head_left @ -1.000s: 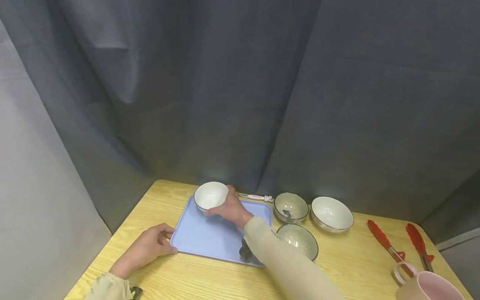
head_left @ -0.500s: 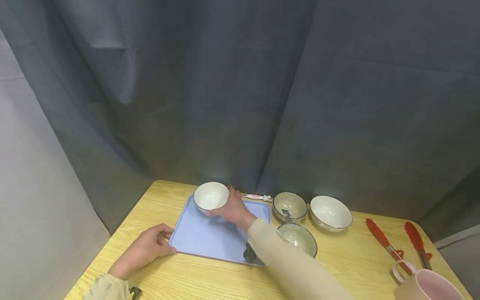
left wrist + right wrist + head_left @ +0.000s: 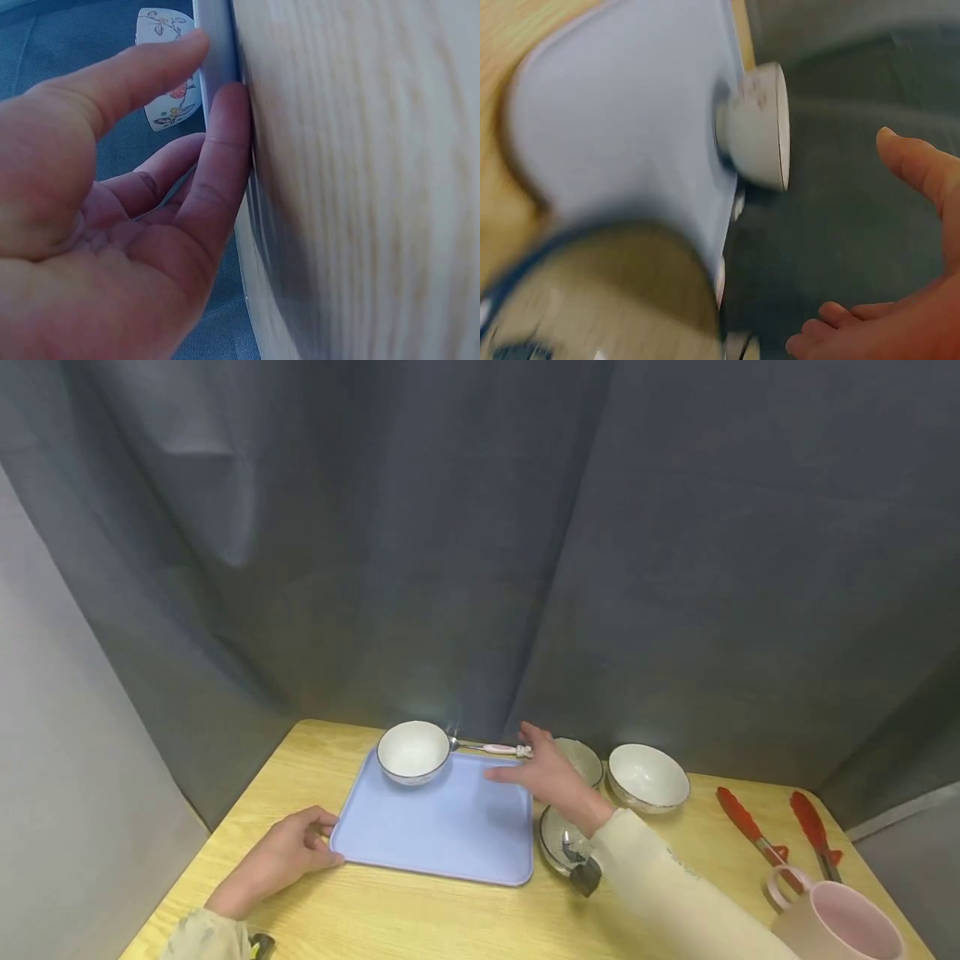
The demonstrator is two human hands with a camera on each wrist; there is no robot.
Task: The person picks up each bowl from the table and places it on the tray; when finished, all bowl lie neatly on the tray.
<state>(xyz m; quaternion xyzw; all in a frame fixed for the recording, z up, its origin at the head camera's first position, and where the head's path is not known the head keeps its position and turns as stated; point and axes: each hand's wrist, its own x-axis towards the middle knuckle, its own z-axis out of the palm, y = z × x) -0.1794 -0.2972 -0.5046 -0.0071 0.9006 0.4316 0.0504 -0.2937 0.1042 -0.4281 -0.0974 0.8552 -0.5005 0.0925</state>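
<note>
A white bowl with a dark rim (image 3: pixel 414 750) stands on the back left corner of the light blue tray (image 3: pixel 442 827); its outer side carries a flower pattern in the left wrist view. My left hand (image 3: pixel 288 856) pinches the tray's front left corner, thumb at the top edge and a finger low against the side. Over the tray's back right corner, my right hand (image 3: pixel 551 772) holds nothing, its thumb and fingers spread apart. Behind it, partly hidden, is a greenish bowl (image 3: pixel 587 764). A second greenish bowl (image 3: pixel 557 839) sits below my right wrist, partly covered by the sleeve.
A spoon with a pink and white handle (image 3: pixel 498 749) lies behind the tray. To the right are a larger white bowl (image 3: pixel 647 778), red-tipped tongs (image 3: pixel 738 814) and a pink mug (image 3: pixel 840 922). A dark grey curtain (image 3: pixel 450 543) hangs behind the wooden table (image 3: pixel 390 910).
My right hand has let go of the white bowl and moved right, toward the greenish bowls. The bowl stays on the tray. My left hand keeps its place at the tray's corner.
</note>
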